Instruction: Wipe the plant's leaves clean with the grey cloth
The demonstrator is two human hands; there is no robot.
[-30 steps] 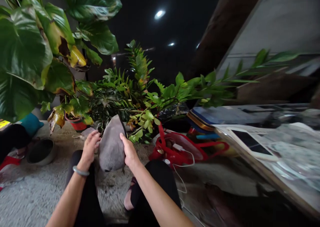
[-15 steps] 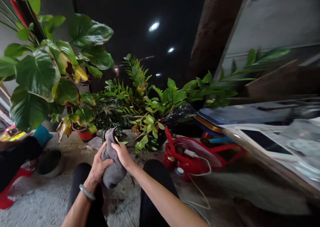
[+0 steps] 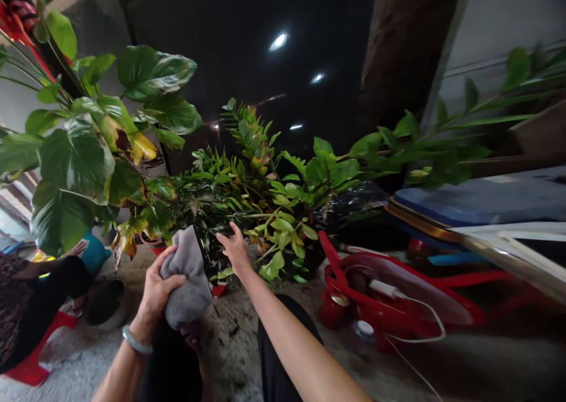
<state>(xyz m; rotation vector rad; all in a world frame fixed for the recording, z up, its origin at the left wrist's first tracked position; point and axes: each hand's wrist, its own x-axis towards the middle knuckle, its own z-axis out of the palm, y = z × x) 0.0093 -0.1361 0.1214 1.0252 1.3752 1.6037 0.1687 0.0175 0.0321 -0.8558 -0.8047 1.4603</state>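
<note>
As left hand (image 3: 155,293) grips one cloth (image 3: 186,278), right hand (image 3: 235,250) open

The rough, speckled grey concrete floor (image 3: 234,355) carries everything here. A round dark bowl with a pale grey rim (image 3: 106,303) sits on it, just beside a flat red plastic stool (image 3: 30,372). Across the floor stands a red plastic carrier with looped handles (image 3: 389,302), a small clear plastic bottle (image 3: 365,334) against its front edge, and a thin white cable (image 3: 411,366) trails from it over the concrete.
</note>
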